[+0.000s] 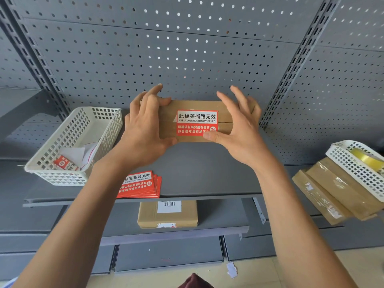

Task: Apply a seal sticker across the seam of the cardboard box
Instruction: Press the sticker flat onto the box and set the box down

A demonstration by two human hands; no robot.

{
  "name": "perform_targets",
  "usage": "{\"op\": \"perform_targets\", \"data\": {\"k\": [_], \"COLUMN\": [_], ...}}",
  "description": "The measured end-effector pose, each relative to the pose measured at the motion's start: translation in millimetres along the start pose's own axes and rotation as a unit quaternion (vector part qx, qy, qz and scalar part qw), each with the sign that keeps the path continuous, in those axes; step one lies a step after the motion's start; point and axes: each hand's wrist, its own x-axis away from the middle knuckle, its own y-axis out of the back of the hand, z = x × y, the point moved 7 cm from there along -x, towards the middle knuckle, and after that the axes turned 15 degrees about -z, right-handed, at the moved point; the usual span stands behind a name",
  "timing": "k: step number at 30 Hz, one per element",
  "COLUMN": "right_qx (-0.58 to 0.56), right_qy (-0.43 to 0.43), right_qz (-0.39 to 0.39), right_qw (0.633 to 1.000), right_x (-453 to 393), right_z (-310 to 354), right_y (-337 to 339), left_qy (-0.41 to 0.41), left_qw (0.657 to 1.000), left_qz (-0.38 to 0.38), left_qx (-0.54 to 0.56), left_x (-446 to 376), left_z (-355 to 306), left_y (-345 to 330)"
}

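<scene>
A brown cardboard box point(224, 113) is held above the grey shelf, its top turned towards me. A red and white seal sticker point(197, 122) lies across the box's horizontal seam. My left hand point(145, 129) grips the box's left end, fingers over the top edge and thumb under the lower edge. My right hand point(241, 125) is at the right end; its thumb tip presses the sticker's lower right corner, and its fingers are spread over the box's far edge. Both hands hide the ends of the box.
A stack of the same red stickers point(139, 185) lies on the grey shelf point(197, 175) near its front edge. A white basket point(68, 142) with scraps stands left. At the right are flat brown boxes point(332, 196) and another white basket point(357, 169). A sealed box point(167, 215) sits on the lower shelf.
</scene>
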Motion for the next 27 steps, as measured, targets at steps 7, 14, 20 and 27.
{"op": "perform_targets", "data": {"k": [7,14,20,27], "right_qx": [-0.016,-0.015,-0.019,-0.021], "right_qy": [-0.003,0.011,0.010,-0.002], "right_qz": [0.022,0.010,0.063,0.080], "right_qw": [1.000,1.000,0.998,0.997], "right_x": [-0.1,-0.3,0.6,3.5], "right_z": [-0.4,-0.6,-0.8,1.2], "right_y": [0.9,2.1,4.7,7.5], "left_qy": [0.026,0.023,0.024,0.006], "left_qw": [0.998,0.996,0.999,1.000], "left_qz": [-0.048,-0.087,-0.043,-0.004], "left_qx": [0.025,0.023,0.023,0.020], "left_x": [-0.4,-2.5,-3.8,-0.2], "left_z": [-5.0,0.4,1.6,-0.7], "left_y": [2.7,-3.2,-2.0,0.7]}}
